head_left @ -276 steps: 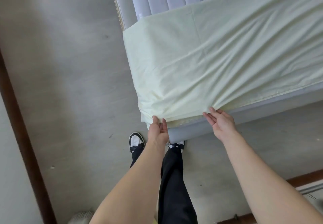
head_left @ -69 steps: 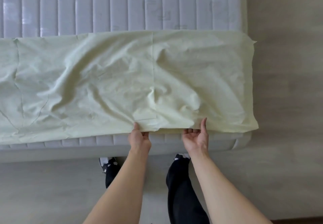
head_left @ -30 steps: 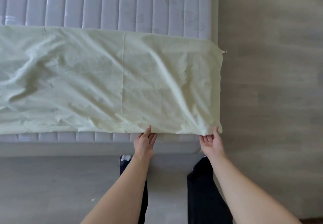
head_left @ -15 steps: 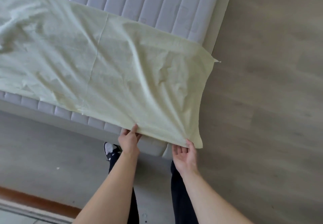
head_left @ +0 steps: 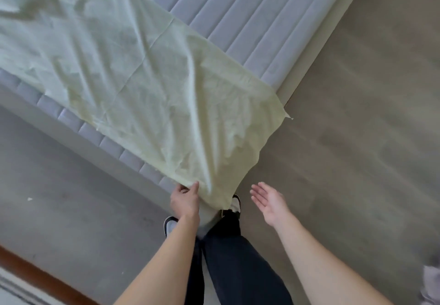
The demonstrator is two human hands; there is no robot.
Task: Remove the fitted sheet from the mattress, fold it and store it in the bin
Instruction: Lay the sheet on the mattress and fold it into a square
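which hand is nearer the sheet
Left. The left hand pinches the sheet at its near edge; the right hand hangs open beside the sheet's corner, apart from it.

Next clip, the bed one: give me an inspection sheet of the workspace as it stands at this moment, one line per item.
Surface: quilted grey mattress lies bare on its far part; the near strip is under the sheet.
Job's things: pale yellow fitted sheet lies off the corners as a wrinkled band across the mattress, its near right corner hanging past the mattress edge. No bin seen.
Clutter: a small white scrap on the floor at left.
Grippers: left hand pinches the sheet's near edge; right hand is open, palm up, apart from the sheet.
Cables: nothing seen.
Surroundings: grey floor, brown baseboard at lower left, blurred grey object at the right edge.
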